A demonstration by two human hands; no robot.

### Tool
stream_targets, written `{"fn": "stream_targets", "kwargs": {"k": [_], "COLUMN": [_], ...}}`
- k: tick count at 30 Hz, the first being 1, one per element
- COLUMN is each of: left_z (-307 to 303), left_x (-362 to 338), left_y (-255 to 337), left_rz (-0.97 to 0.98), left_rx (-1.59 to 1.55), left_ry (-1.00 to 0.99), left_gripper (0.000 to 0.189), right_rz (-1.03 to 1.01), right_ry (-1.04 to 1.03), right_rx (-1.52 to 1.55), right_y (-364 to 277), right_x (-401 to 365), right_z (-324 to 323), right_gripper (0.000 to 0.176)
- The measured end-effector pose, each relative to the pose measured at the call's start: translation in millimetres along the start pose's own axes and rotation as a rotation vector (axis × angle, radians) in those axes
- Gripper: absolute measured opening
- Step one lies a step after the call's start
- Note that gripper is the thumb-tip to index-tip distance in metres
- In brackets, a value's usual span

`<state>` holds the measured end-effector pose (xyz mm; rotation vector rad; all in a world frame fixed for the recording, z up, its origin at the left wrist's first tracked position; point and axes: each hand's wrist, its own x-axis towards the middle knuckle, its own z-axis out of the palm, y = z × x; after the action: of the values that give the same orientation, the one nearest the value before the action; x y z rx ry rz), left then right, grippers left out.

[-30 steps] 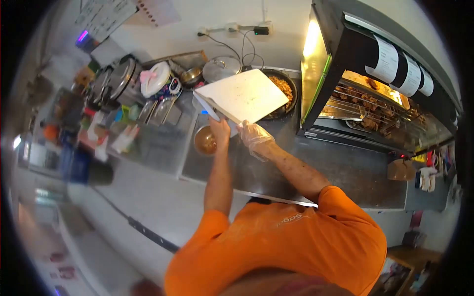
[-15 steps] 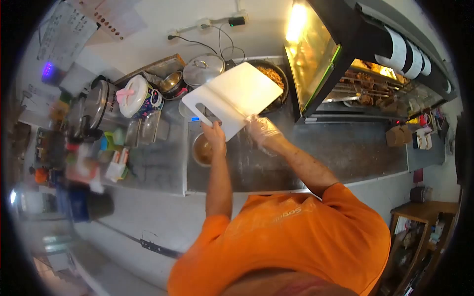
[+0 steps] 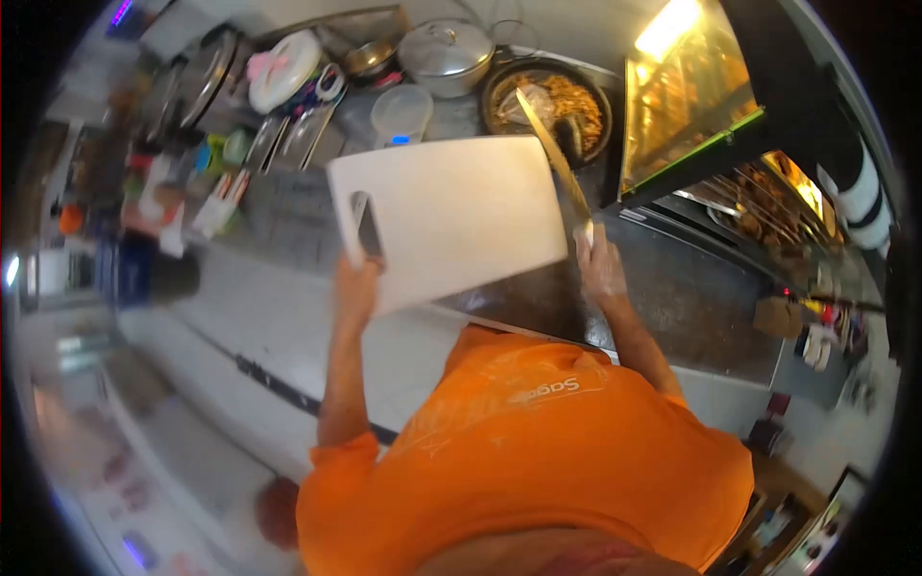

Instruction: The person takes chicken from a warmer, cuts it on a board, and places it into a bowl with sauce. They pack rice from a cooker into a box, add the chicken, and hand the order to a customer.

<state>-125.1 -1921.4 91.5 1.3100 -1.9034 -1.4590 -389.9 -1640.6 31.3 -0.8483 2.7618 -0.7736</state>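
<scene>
The white board (image 3: 461,216) is held by the left hand (image 3: 356,290), fingers clamped on its edge. The knife (image 3: 557,156) is gripped by the right hand (image 3: 601,269), fingers closed.

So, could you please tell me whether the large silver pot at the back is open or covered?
Covered: a metal lid sits across the top of the silver pot, hiding its inside.

A commercial kitchen is shown: a pan of cooked food (image 3: 567,101), a lidded pot (image 3: 445,53) and a lit food cabinet (image 3: 687,96) are seen along a metal counter (image 3: 687,302).
</scene>
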Motion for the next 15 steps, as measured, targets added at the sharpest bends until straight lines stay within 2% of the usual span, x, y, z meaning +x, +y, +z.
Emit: {"fn": "stream_targets", "kwargs": {"k": [1, 2, 4, 5, 6, 8, 10, 11, 13, 15], "left_z": [8.6, 24.0, 63.7, 83.0, 94.9, 118.5, 127.7, 129.3, 124.5, 118.6], "left_x": [-13.4, -26.0, -52.6, -63.4, -71.0, -88.1, -95.7, -96.4, -94.7, -86.5], "left_y": [-12.4, -38.1, -84.5, -96.4, -105.0, -121.4, -158.0, -175.7, -201.3, -201.5], "left_rz": [0.014, 0.044, 0.068, 0.059, -0.037, -0.128, -0.102, -0.063, -0.094, -0.122], "left_rx": [0.116, 0.053, -0.032, -0.056, -0.107, -0.337, -0.329, -0.317, -0.222, -0.131], "left_ry": [-0.065, -0.087, -0.125, -0.14, -0.228, -0.177, -0.17, -0.177, -0.139, -0.1], "left_gripper": [0.018, 0.018, 0.019, 0.02, 0.022, 0.021, 0.02, 0.02, 0.021, 0.022], "right_rz": [-0.025, -0.044, 0.163, 0.144, 0.19, 0.229, -0.143, -0.146, -0.335, -0.332], "right_ry": [-0.068, -0.129, -0.307, -0.308, -0.394, -0.49, -0.118, -0.122, -0.117, -0.053], "right_rx": [-0.01, -0.022, -0.132, -0.129, -0.172, -0.224, -0.312, -0.309, -0.237, -0.148], "right_y": [16.9, 35.3, 50.2, 62.7, 79.1, 104.5, 118.2, 112.9, 92.7, 70.5], "right_x": [-21.1, -39.6, -67.5, -73.1, -79.6, -84.6, -89.3, -84.0, -52.2, -27.0], "right_z": [8.1, 18.0, 22.0, 26.3, 30.8, 39.4, 47.3, 41.2, 23.8, 35.5], "right_gripper": [0.037, 0.039, 0.042, 0.042, 0.043, 0.044, 0.038, 0.038, 0.033, 0.034]}}
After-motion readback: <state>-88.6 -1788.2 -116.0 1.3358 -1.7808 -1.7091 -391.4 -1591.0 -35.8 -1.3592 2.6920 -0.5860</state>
